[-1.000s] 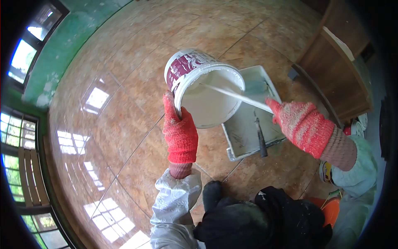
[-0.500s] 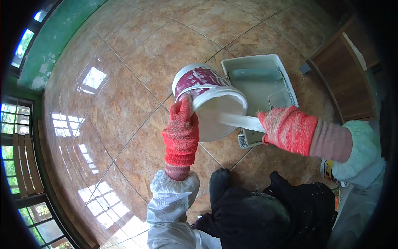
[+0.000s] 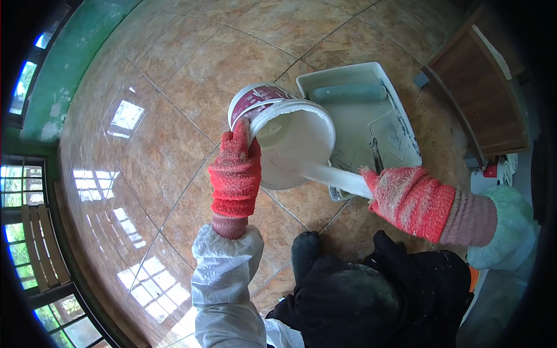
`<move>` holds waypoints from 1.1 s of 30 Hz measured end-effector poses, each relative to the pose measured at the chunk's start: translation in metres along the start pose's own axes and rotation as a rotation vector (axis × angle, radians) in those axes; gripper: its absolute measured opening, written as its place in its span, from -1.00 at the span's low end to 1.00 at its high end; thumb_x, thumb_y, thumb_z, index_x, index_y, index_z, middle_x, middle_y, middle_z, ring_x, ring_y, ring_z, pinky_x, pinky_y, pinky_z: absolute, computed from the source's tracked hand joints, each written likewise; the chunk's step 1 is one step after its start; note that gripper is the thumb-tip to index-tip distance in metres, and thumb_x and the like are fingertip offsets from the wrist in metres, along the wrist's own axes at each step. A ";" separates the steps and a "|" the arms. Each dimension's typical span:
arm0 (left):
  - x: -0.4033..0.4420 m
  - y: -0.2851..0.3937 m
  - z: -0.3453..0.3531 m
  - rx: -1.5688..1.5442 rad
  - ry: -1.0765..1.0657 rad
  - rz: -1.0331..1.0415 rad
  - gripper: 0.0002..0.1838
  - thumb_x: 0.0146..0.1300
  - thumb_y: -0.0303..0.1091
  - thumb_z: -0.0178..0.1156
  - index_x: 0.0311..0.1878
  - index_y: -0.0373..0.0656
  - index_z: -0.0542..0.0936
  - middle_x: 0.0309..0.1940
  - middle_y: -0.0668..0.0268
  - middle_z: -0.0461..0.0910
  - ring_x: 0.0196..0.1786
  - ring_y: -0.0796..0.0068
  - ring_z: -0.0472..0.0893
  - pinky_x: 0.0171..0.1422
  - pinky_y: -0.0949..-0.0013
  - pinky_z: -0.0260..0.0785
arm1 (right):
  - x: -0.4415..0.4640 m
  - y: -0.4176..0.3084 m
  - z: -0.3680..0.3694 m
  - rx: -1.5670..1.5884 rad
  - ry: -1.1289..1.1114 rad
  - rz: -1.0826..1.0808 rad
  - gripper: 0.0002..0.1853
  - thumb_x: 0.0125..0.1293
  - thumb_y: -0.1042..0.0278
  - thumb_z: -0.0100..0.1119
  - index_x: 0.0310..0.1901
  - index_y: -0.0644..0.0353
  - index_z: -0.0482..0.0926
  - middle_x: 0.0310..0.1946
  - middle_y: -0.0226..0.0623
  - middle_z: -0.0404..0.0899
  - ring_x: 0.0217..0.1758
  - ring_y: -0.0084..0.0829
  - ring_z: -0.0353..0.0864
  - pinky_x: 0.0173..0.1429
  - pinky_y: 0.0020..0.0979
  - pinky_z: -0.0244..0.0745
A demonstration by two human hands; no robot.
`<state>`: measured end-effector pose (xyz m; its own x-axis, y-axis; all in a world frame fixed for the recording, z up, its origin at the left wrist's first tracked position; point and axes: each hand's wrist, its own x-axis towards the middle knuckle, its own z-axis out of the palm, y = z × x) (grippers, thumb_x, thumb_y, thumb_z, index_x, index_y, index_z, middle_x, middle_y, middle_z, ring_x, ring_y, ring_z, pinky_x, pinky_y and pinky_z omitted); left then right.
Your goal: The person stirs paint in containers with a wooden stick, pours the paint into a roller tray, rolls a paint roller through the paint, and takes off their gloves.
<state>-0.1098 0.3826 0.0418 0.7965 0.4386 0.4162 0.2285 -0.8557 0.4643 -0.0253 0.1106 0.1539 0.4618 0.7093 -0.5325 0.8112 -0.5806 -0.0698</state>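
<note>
By the left hand (image 3: 235,174), the tilted bucket (image 3: 267,94) is gripped at its edge, with paint (image 3: 290,152) left inside. The tray (image 3: 395,109) seems already coated, a roller (image 3: 351,93) laid at its far end. At right, a stick (image 3: 339,179) dipped leftward into the bucket is clasped by the right hand (image 3: 409,200).

Tilted bucket (image 3: 262,97), white stick (image 3: 337,178), roller (image 3: 347,93) in tray (image 3: 355,129)

We see glossy brown floor tiles (image 3: 180,58), window reflections (image 3: 152,287) down their left side. Left edge: green wall (image 3: 87,64), patchy paint; multi-pane windows (image 3: 22,185), greenery (image 3: 17,234) outside; wooden slats (image 3: 43,246). Right: brown wooden furniture (image 3: 481,98), red-and-white item (image 3: 490,172) near it, type unclear to us; orange object (image 3: 474,277), mostly hidden.
</note>
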 end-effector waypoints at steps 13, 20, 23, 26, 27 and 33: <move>0.057 0.010 0.004 0.036 -0.138 -0.042 -0.70 0.35 -0.14 0.07 0.04 -0.03 0.57 -0.16 0.07 0.64 -0.06 0.02 0.62 -0.03 0.15 0.48 | 0.092 -0.002 0.008 -0.580 0.400 0.213 -0.69 0.46 0.16 -0.08 -0.15 0.19 0.59 -0.43 -0.29 0.63 -0.36 -0.28 0.65 -0.36 -0.25 0.53; 0.079 0.003 0.001 0.040 -0.178 -0.090 -0.72 0.36 -0.14 0.01 -0.08 -0.09 0.58 -0.21 0.05 0.63 -0.11 -0.05 0.60 -0.07 0.09 0.46 | 0.099 -0.003 -0.015 -0.470 0.144 0.112 -0.72 0.47 0.32 -0.18 -0.01 0.25 0.52 -0.49 -0.24 0.60 -0.45 -0.25 0.64 -0.45 -0.13 0.45; 0.077 -0.003 0.005 0.037 -0.141 -0.084 -0.71 0.35 -0.14 0.02 -0.04 -0.07 0.58 -0.18 0.07 0.63 -0.12 -0.03 0.61 -0.07 0.10 0.47 | 0.093 0.003 -0.016 -0.368 0.235 0.223 -0.73 0.46 0.36 -0.16 0.04 0.23 0.48 -0.46 -0.27 0.61 -0.44 -0.24 0.65 -0.46 -0.11 0.46; 0.072 -0.005 0.016 0.031 -0.004 -0.021 -0.74 0.33 -0.18 0.07 0.00 -0.03 0.58 -0.17 0.11 0.62 -0.13 0.01 0.63 -0.08 0.12 0.49 | 0.085 0.035 -0.011 0.223 0.252 0.335 -0.59 0.36 0.29 0.04 0.19 0.28 0.40 -0.41 -0.18 0.61 -0.31 -0.17 0.66 -0.30 -0.10 0.49; 0.072 -0.001 0.019 0.037 0.081 0.020 -0.75 0.32 -0.21 0.10 0.01 0.00 0.58 -0.16 0.13 0.62 -0.14 0.04 0.64 -0.09 0.13 0.50 | 0.078 0.037 -0.012 0.226 0.264 0.340 -0.51 0.32 0.27 0.10 0.23 0.30 0.36 -0.38 -0.13 0.61 -0.26 -0.14 0.65 -0.23 -0.11 0.49; 0.103 0.041 0.032 -0.012 0.188 0.196 -0.71 0.32 -0.28 0.14 0.09 0.00 0.56 -0.10 0.16 0.61 -0.10 0.06 0.64 -0.05 0.20 0.50 | 0.061 0.068 -0.004 0.205 0.605 0.306 -0.43 0.19 0.14 0.27 0.20 0.22 0.44 -0.30 0.00 0.63 -0.20 0.00 0.62 -0.11 -0.10 0.50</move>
<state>-0.0004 0.3839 0.0792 0.7069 0.3091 0.6362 0.0729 -0.9265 0.3691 0.0590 0.1161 0.1201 0.8250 0.5651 0.0040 0.5563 -0.8110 -0.1812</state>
